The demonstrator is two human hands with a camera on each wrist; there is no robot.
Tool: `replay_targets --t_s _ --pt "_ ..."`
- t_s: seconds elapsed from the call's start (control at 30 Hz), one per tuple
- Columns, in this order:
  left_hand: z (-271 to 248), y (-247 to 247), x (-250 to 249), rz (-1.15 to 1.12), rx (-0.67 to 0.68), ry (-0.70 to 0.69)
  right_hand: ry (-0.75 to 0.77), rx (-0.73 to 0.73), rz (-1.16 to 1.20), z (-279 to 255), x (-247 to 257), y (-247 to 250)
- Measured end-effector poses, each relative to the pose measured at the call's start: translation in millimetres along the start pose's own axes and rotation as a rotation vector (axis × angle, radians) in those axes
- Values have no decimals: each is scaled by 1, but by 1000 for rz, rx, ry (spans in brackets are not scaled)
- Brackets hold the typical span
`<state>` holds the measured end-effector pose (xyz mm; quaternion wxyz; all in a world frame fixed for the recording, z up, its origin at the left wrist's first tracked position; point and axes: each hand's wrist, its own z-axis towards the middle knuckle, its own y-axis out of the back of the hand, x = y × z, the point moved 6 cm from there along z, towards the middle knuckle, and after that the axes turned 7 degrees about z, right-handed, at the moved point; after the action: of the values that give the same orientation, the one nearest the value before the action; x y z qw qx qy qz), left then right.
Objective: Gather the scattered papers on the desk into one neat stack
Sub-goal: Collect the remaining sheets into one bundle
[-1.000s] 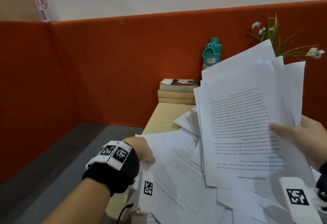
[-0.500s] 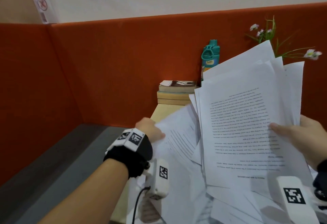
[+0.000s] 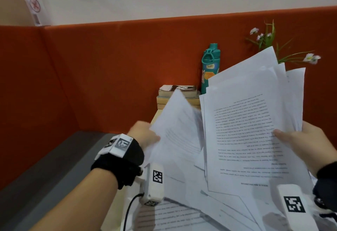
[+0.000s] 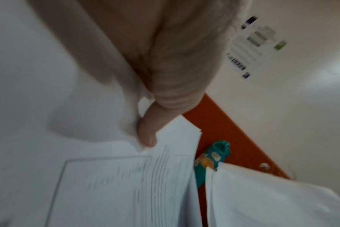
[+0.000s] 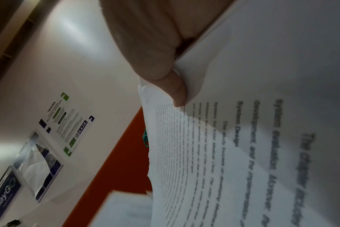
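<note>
My right hand (image 3: 299,143) holds a fanned bundle of printed white sheets (image 3: 251,130) upright above the desk, thumb on the front page; in the right wrist view the thumb (image 5: 175,90) pinches that bundle (image 5: 243,138). My left hand (image 3: 144,136) pinches a few more sheets (image 3: 176,130) by their left edge and holds them raised just left of the bundle. The left wrist view shows the thumb (image 4: 147,135) on those sheets (image 4: 126,184). More loose papers (image 3: 182,214) lie spread on the desk below both hands.
A teal water bottle (image 3: 210,66) and a stack of books (image 3: 177,95) stand at the back of the wooden desk (image 3: 156,117) against an orange partition (image 3: 109,75). A flowering plant (image 3: 269,39) rises behind the bundle. A grey surface (image 3: 54,167) lies to the left.
My left hand has lifted sheets off the desk and carried them up and to the right toward the bundle. The right hand and its bundle have barely moved.
</note>
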<state>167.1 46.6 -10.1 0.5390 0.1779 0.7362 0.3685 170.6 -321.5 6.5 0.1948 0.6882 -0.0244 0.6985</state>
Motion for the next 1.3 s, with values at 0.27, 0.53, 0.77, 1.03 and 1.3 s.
replay_targets --t_s 0.27,0.53,0.77,1.03,1.3 --pt "-13 23 -15 -240 -329 -175 -51 0 -20 6 -19 0" --pt "-32 96 -59 -572 -613 -406 -25 8 112 14 -11 2" --pt "-7 -12 -54 -852 -153 -232 15 124 422 6 8 -13" --pt "-5 -79 -74 -866 141 -183 160 206 363 -2 28 -16" --pt "-18 -63 -53 -272 77 -89 198 98 172 5 16 -8"
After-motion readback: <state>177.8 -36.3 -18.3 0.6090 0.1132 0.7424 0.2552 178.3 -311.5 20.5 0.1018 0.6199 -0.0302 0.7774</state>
